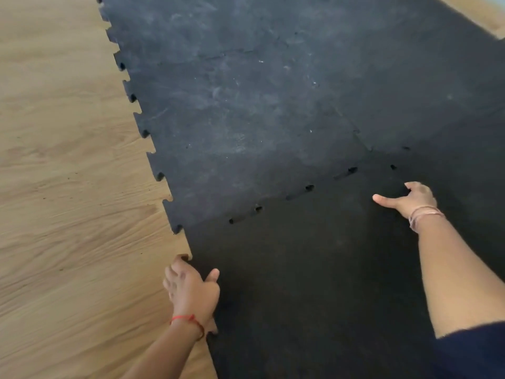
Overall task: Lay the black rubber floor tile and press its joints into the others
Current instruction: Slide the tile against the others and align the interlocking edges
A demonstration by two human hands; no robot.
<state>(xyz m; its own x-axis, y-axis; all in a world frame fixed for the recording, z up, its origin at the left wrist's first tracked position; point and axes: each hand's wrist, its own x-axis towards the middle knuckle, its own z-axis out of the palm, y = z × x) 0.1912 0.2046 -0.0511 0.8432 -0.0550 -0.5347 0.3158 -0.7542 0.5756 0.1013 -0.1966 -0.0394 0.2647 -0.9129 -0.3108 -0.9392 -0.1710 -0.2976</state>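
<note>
While the joint stays partly open, both hands work the new tile into place.

On the wooden floor [68, 187], the black rubber tile [314, 283] lies nearest the person, its far edge meeting the laid tiles [246, 105] along a seam [308, 188] with gaps showing. Left hand [191, 291] has fingers curled around the tile's left edge; right hand [410, 199], nearer the seam, rests spread and unclenched just short of it, gripping nothing.
</note>
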